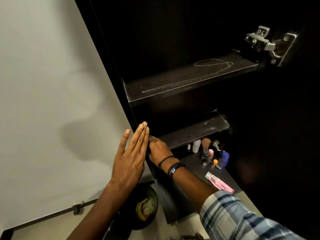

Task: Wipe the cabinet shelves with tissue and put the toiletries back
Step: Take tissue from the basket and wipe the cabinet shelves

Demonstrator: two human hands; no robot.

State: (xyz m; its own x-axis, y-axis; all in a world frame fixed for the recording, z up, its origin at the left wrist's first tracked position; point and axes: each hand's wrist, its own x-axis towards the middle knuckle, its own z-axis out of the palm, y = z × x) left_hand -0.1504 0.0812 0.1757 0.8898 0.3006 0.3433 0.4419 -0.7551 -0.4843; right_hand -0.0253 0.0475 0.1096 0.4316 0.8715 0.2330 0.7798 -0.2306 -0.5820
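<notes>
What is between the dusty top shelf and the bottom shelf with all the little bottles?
In the head view, one bare dark middle shelf lies between the dusty top shelf and the bottle-crowded bottom shelf.

The scene is dim and uneven. The pale wall at left takes most of the light and carries a soft grey shadow with blurred edges. The dark cabinet interior falls to near black, hiding detail at the top and right. The metal hinge gives small bright glints, and chalky residue lines stand out on the upper shelf. Wide-angle distortion slants the straight edges. The plaid sleeve and pink tube look soft.
</notes>
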